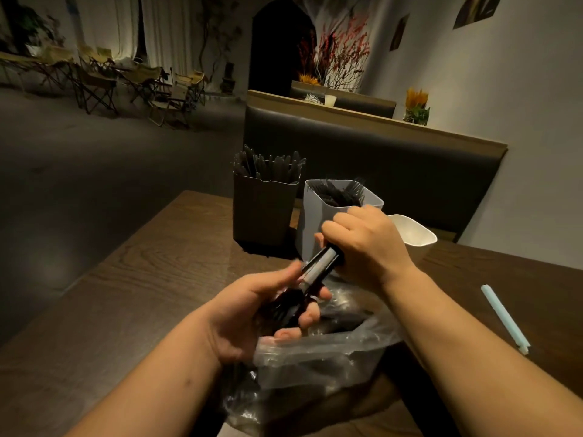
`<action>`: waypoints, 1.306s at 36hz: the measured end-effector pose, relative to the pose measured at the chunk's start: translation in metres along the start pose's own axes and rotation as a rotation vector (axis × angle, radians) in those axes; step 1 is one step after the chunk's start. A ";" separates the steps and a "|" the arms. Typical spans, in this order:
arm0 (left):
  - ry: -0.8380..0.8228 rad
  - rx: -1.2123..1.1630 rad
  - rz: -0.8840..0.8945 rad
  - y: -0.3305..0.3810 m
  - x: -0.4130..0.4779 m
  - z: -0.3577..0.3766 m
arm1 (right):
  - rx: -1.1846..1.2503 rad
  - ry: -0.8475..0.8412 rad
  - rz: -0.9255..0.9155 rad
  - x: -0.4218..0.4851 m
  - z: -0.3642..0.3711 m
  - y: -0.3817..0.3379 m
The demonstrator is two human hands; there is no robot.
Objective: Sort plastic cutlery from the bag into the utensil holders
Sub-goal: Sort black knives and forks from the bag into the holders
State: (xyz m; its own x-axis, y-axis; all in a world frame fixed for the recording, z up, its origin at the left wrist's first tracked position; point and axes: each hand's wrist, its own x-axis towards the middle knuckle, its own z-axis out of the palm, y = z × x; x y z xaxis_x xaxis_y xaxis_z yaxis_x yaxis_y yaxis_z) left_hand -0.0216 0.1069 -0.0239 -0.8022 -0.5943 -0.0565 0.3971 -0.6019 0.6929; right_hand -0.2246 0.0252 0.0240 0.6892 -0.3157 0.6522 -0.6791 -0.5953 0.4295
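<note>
**Cutlery bundle clear of the bag, not yet placed in a holder**

At lower centre, a crumpled clear plastic bag (318,364) lies on the dark wood-grain counter (142,279) with more dark cutlery inside. Just above its mouth, a bundle of black plastic cutlery (318,269) spans both hands. The left hand (252,313) has its fingers curled round the lower, wider end. The right hand (362,244) is closed round the upper end. Motion blur prevents telling the utensil type.

Directly behind the right hand stands a white square utensil holder (315,216), part-filled with black pieces. Left of it, a dark square utensil holder (262,209) is nearly full. A second white container (416,231) shows at right, its contents hidden.

Assessment: the transfer step is under way. The next move appears to require confirming the type, freeing the left hand, then lifting the bundle over the matching rim, handles down.
</note>
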 end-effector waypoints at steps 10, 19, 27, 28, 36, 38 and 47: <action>-0.064 -0.158 0.108 0.000 0.008 -0.012 | 0.127 -0.235 0.669 0.008 -0.029 -0.004; 0.272 0.131 0.410 -0.016 0.022 0.014 | 1.338 -0.619 1.064 -0.011 -0.021 -0.066; 0.458 0.345 0.430 -0.022 0.032 0.009 | 1.862 -0.902 1.266 -0.034 -0.026 -0.074; 0.447 0.367 0.423 -0.023 0.031 0.009 | 1.922 -0.945 1.280 -0.036 -0.027 -0.074; 0.372 0.440 0.331 -0.021 0.024 0.007 | 2.258 -0.925 1.229 -0.049 -0.018 -0.079; 0.350 0.448 0.323 -0.020 0.023 0.008 | 2.296 -0.875 1.185 -0.051 -0.016 -0.080; 0.536 0.429 0.498 -0.023 0.029 0.007 | 2.321 -0.690 1.395 -0.036 -0.022 -0.086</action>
State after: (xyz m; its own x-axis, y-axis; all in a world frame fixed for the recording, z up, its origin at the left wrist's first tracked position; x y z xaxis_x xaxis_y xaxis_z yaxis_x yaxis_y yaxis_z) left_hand -0.0572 0.1070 -0.0366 -0.2161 -0.9739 0.0697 0.3577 -0.0125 0.9338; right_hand -0.1967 0.1040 -0.0227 0.6539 -0.6465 -0.3931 0.1782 0.6365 -0.7504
